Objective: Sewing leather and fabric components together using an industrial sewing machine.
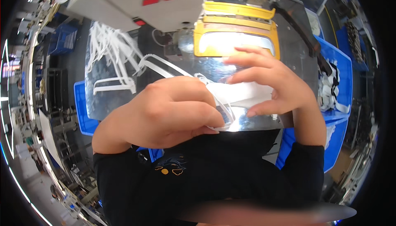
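My left hand [173, 108] is closed in a pinch on a narrow white strap [231, 116], close to the front edge of the metal table [264, 123]. The strap bends into a loop by the fingertips. To its right, my right hand [274, 81] hovers with fingers spread and curved, holding nothing that I can see. Below its fingers lies a flat white piece [241, 93], partly covered by the hand; whether they touch I cannot tell. Another white strap [163, 66] runs from behind my left hand toward the far left.
A white machine housing [119, 1] stands at the far left, beside a yellow frame [201, 40]. White straps [109, 44] lie heaped on the table's left. Blue bins flank it: one at left [81, 108], another at right [345, 77] with white and black straps.
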